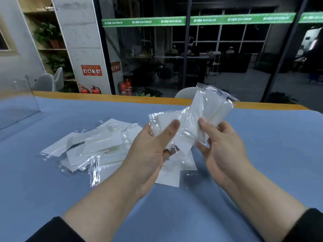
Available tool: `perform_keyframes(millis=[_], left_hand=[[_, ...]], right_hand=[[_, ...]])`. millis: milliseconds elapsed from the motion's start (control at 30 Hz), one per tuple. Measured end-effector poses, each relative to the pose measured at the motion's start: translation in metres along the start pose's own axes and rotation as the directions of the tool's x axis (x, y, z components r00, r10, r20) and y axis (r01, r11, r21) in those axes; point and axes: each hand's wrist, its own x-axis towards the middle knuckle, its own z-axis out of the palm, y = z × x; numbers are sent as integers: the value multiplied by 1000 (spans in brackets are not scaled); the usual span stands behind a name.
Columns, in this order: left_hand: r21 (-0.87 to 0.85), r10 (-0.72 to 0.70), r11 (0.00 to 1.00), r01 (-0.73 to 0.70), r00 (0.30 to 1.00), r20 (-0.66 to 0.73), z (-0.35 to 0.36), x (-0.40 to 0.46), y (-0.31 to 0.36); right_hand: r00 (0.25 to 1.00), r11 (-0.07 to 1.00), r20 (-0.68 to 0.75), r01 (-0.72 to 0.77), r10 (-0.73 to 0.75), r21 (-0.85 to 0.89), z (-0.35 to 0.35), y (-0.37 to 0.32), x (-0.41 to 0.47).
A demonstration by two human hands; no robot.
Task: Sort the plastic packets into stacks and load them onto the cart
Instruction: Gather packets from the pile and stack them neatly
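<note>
Above the blue table both my hands hold clear plastic packets with white contents. My left hand grips a packet with its thumb on top. My right hand pinches a larger packet that tilts up and to the right, overlapping the left one. A loose pile of several similar packets lies on the table to the left of my hands. One or two more packets lie flat under my hands. No cart is in view.
A clear acrylic panel stands at the table's far left. The table's orange far edge runs before a glass wall. Fire extinguishers and a grey chair stand beyond it.
</note>
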Motion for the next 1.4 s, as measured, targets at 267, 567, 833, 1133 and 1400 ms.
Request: perform_keyframes(millis=[267, 567, 833, 1133, 1400], left_hand=[[81, 50, 996, -40, 992, -118, -11, 8, -5], [215, 85, 971, -101, 993, 85, 6, -6, -1], [391, 17, 920, -5, 999, -28, 86, -13, -22], [372, 117, 928, 22, 931, -347, 112, 15, -63], [384, 99, 923, 10, 960, -262, 119, 11, -71]], right_hand=[[986, 935, 97, 158, -133, -317, 6, 0, -10], [814, 655, 577, 469, -60, -593, -49, -82, -9], [893, 539, 413, 440, -178, -719, -125, -83, -27], [898, 425, 426, 430, -108, -797, -164, -78, -4], [890, 146, 454, 447, 22, -883, -173, -91, 1]])
